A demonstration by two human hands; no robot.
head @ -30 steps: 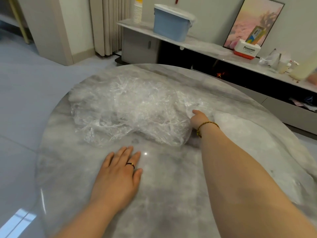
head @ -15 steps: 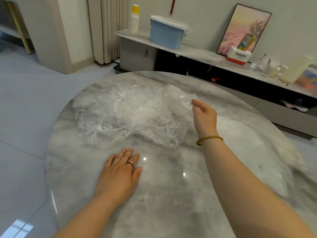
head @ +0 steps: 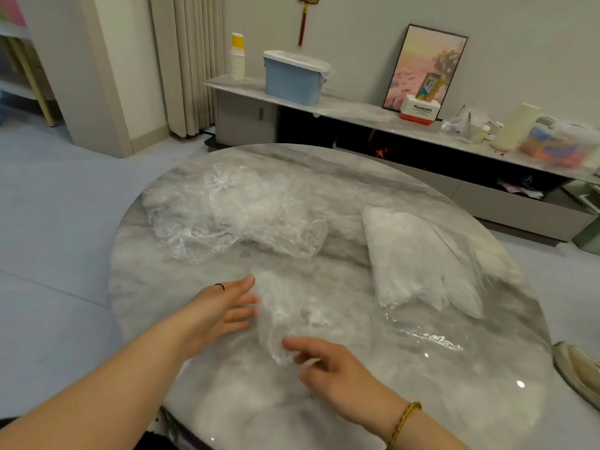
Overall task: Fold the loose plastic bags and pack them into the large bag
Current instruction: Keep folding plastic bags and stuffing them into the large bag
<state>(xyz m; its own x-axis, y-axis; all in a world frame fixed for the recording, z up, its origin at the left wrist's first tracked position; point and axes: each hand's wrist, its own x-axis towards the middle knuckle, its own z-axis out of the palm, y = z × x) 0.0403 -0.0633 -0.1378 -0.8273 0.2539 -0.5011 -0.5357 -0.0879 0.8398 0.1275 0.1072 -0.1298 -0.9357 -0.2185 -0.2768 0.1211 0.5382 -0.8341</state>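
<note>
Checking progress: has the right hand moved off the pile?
Yes. The right hand has drawn back from the pile toward the near edge of the table, pinching one bag.

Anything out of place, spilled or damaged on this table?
Nothing stands out: loose bags lie heaped on the table, the large bag lies apart to their right, and the left hand touches a single bag that the right hand pinches.

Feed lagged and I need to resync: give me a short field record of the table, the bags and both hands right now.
table: round, marble top
pile: crumpled clear bags, far left
large bag: whitish, lying on the right, apart from the pile
loose bag: clear, single, near edge, between the hands
left hand: fingers straight, at the loose bag's left side
right hand: seems to pinch its near end; blurred
</note>
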